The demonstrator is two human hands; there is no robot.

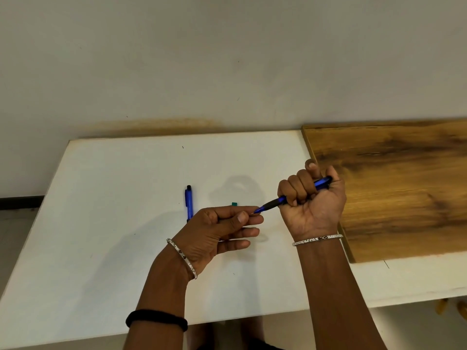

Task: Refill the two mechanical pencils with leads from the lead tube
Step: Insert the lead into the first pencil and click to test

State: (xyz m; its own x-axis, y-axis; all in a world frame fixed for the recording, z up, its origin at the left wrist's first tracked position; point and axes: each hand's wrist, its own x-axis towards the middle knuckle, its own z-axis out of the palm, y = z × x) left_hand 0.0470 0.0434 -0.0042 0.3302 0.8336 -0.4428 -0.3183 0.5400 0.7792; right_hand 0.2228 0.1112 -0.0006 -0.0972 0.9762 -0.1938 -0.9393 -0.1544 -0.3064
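**Over the middle of the worktop, tip meets pinch**

Right at centre stage, the blue pencil (275, 202) is up off the surface. Its long axis slants from the far right down toward the near left, and the fine tip points straight at the left hand (214, 231). The right hand (313, 205) has it in a full fist, fingers wrapped round the barrel and the thumb up by the back end.

The left hand's thumb and forefinger (250, 219) are pressed together just at that tip, with the other fingers stretched out below. Is there a lead in that pinch? Too thin to tell from here. My read is that everything turns on lining the pinch up along the pencil's own slant.

Further out, the second pencil (189, 203) lies flat just beyond the left hand, running near to far. A small teal piece (234, 204) peeks over the knuckles, perhaps part of the lead tube. A wooden board (404, 185) covers the far right corner of the worktop (101, 223).
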